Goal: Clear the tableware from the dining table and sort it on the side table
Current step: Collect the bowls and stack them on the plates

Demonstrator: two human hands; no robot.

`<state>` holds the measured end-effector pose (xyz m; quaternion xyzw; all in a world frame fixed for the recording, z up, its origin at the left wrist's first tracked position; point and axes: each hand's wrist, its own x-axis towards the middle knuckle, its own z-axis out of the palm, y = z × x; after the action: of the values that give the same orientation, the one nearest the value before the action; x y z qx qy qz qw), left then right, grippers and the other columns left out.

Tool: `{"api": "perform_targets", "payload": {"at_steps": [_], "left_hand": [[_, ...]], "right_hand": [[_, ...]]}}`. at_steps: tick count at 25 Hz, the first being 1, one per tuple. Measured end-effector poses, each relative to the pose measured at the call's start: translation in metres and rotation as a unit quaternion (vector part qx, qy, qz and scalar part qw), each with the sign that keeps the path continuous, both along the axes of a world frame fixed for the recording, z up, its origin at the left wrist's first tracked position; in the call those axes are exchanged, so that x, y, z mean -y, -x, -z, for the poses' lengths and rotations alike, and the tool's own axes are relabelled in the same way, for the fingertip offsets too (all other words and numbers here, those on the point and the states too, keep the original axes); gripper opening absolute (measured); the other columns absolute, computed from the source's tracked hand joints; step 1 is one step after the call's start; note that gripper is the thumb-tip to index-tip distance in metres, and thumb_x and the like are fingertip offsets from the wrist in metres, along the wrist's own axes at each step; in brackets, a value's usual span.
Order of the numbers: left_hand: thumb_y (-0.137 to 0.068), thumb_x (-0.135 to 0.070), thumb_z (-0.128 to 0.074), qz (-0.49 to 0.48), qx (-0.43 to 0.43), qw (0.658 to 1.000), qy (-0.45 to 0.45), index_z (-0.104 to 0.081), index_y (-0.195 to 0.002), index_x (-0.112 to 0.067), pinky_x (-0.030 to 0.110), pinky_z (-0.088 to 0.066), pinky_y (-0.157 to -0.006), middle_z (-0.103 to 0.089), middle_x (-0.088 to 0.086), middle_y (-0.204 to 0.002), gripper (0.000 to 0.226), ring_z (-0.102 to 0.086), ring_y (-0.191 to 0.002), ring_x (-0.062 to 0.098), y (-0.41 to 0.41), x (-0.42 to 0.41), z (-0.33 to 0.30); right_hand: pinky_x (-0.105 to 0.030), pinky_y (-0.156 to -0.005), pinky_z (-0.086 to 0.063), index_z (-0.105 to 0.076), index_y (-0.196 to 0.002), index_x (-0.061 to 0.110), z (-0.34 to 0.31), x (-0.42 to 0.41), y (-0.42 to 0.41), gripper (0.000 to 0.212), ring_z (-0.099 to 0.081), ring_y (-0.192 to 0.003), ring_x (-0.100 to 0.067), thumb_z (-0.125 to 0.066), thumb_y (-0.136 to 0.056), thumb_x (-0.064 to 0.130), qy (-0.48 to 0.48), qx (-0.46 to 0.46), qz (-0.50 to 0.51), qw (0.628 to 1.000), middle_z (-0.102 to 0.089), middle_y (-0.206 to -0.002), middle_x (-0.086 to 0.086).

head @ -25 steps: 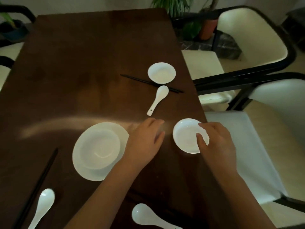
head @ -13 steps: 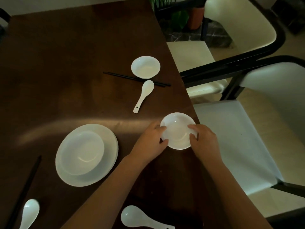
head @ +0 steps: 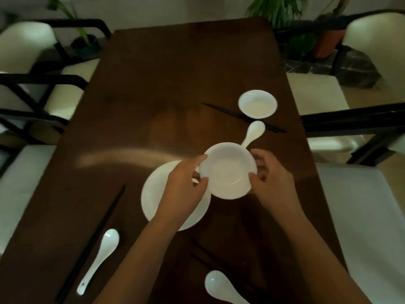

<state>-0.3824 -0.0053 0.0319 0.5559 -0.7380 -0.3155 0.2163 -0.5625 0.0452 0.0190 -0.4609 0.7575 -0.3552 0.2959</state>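
Above dining table, we are holding small white dish between left hand and right hand, fingers curling closed on opposite rim edges. Dish overlapping stacked plate. We are judging it light, rigid, glazed-slippery, breakable; gripping rim on both sides.

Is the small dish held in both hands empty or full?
Empty: the small dish shows only its bare white inside.
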Motion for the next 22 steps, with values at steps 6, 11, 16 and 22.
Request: {"api": "perform_targets", "payload": {"at_steps": [6,11,16,22], "left_hand": [[-0.081,-0.011,-0.062,-0.107,0.034,0.993,-0.022,-0.058,-0.122,-0.024,0.0,-0.039,-0.053,-0.06,-0.008,-0.103,0.043,-0.055,-0.071,-0.001,-0.079,0.008,0.001],[-0.08,-0.009,-0.062,-0.13,0.052,0.989,-0.039,-0.057,-0.122,-0.017,0.002,-0.035,-0.058,-0.06,0.002,-0.108,0.043,-0.052,-0.068,0.0,-0.097,0.006,0.025],[-0.081,-0.012,-0.064,-0.136,0.055,0.988,-0.047,-0.057,-0.123,-0.016,0.004,-0.033,-0.06,-0.058,0.004,-0.115,0.043,-0.053,-0.064,0.002,-0.099,0.004,0.04],[-0.081,-0.012,-0.065,-0.137,0.044,0.988,-0.047,-0.06,-0.12,-0.02,0.001,-0.034,-0.061,-0.053,0.002,-0.116,0.039,-0.056,-0.063,0.004,-0.102,0.001,0.047]], "right_hand": [[-0.037,-0.082,-0.055,-0.058,-0.117,0.02,0.006,0.037,-0.078,0.036,-0.063,-0.088,-0.02,-0.06,-0.083,0.01,-0.032,0.033,-0.092,0.995,-0.059,-0.111,-0.001],[-0.039,-0.09,-0.053,-0.055,-0.121,0.021,0.029,0.044,-0.096,0.04,-0.062,-0.096,-0.023,-0.064,-0.082,0.014,-0.08,0.007,-0.112,0.99,-0.055,-0.121,-0.002],[-0.036,-0.09,-0.052,-0.057,-0.119,0.024,0.041,0.043,-0.096,0.04,-0.062,-0.095,-0.021,-0.067,-0.08,0.017,-0.087,-0.017,-0.108,0.99,-0.055,-0.122,0.0],[-0.035,-0.088,-0.052,-0.057,-0.119,0.025,0.047,0.042,-0.097,0.041,-0.06,-0.097,-0.019,-0.067,-0.08,0.019,-0.068,-0.039,-0.106,0.991,-0.054,-0.123,-0.002]]}}
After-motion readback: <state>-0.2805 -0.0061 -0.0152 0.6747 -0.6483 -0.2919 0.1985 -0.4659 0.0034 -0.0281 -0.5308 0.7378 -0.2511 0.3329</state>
